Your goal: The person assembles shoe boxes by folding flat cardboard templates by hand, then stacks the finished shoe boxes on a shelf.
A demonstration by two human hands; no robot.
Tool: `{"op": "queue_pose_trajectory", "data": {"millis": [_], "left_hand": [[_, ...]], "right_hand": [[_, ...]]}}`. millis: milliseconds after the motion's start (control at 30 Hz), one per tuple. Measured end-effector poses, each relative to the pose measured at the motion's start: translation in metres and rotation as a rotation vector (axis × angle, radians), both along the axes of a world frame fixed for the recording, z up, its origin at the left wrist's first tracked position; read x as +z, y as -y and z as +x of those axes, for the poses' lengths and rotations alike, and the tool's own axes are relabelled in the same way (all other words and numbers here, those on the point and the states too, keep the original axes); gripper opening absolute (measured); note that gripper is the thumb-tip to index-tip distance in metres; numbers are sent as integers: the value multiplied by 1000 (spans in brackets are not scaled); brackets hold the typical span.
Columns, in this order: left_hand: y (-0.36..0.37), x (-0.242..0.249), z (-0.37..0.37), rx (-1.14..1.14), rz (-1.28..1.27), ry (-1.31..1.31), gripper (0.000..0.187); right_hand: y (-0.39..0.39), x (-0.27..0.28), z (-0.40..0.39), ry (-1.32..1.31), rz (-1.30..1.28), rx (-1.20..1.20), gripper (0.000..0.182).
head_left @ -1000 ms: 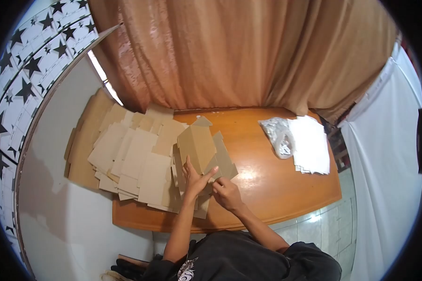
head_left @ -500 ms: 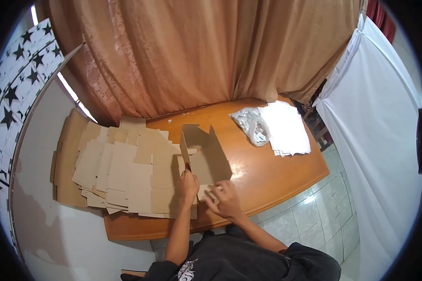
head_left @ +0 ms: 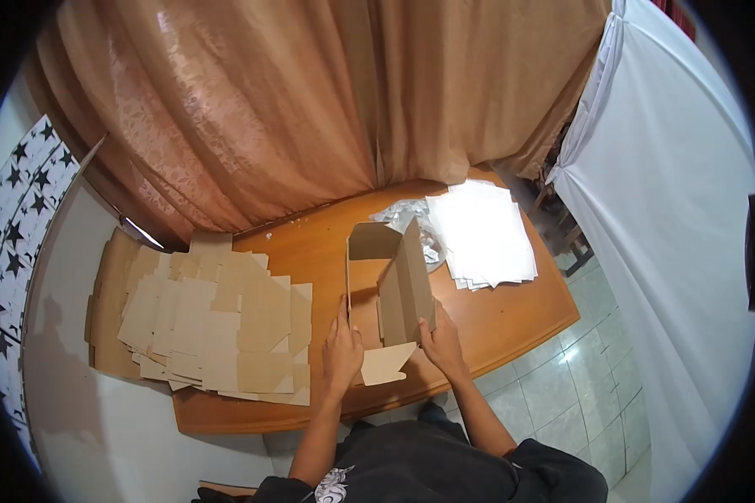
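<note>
the cardboard box (head_left: 394, 281) stood half-formed on the wooden worktop (head_left: 495, 323), just in front of the person, its walls raised and its top open toward the curtain (head_left: 310, 101). the left hand (head_left: 341, 352) gripped the near end of the box's left wall, fingers pointing up along the edge and the thumb on the inner side. the right hand (head_left: 442, 342) was closed on the lower corner of the right wall, which leaned inward as a tall brown panel. between the two hands a loose flap (head_left: 386, 365) of the same box lay flat on the worktop, pointing toward the person's body.

to the left of the box, a wide spread of flat cardboard blanks (head_left: 218, 327) covered that side of the worktop, overlapping one another and reaching past its edge onto a white surface (head_left: 101, 419) beside it. behind the box, near the far edge, a stack of white sheets (head_left: 482, 235) lay squared up, and a crumpled clear plastic bag (head_left: 419, 222) sat just beside it, partly hidden by the raised wall. a white cloth (head_left: 671, 184) hung at the right, and tiled floor (head_left: 579, 377) showed below the worktop's right edge. a star-patterned panel (head_left: 17, 201) stood at the far left. the person wore a dark shirt (head_left: 445, 465).
</note>
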State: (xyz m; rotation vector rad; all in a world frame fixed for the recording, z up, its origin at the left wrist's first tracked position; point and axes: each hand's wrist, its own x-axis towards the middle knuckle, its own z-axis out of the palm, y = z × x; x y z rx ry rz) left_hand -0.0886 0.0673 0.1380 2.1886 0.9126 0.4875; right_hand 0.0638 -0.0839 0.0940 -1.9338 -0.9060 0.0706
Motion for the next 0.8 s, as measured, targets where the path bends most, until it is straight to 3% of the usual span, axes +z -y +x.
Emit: {"op": "queue_pose_trajectory", "data": {"millis": [67,133,167,233,367,433,533,633,800], "left_hand": [[22,-8,18,11,-46,3,55],[32,-39,27,-1,53,66,63],[37,-48,29,3,52,57,63],[50,-52,37,32,65,26,66],[64,-61,41,72,82,17,71],[64,-71,45,112,23,13,79],[58,-101,41,115,-5,15,85],[49,-128,36,89,-28,-2,89],[36,-158,33,19,-121,-195,91]], "right_hand": [[21,-7,23,-66,23,21,48],[35,-15,39,-326,-1,107,57],[39,-15,44,-334,-2,111,57],[42,-7,47,-157,-39,92,64],[39,-23,55,-113,-222,183,73],[34,-27,58,-137,-443,294,87],[27,-28,51,-59,-536,376,100],[19,-50,42,58,-423,366,101],[4,-84,32,4,-555,361,103]]}}
